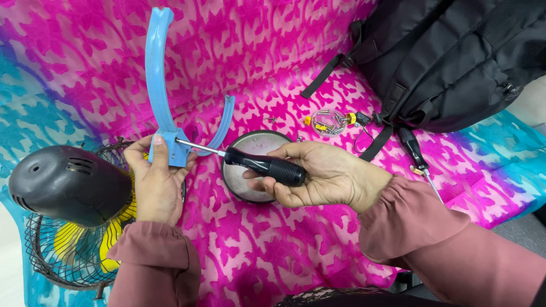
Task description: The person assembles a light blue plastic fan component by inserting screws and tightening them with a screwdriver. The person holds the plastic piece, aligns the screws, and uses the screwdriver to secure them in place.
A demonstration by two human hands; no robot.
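While the right hand (318, 173) closes its grip around the black ribbed-handled screwdriver (264, 165), the left hand (156, 182) pinches the block base of the curved blue plastic bracket (159, 85) at centre left. The bracket looks light, stiff and somewhat brittle, so it is best held at that base, where the screwdriver's tip meets it. Behind lies a round metal dish (250, 170) on the pink patterned cloth (273, 244).

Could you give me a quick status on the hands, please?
Left hand grips blue bracket. Right hand holds screwdriver, tip at the bracket. Nothing between them.
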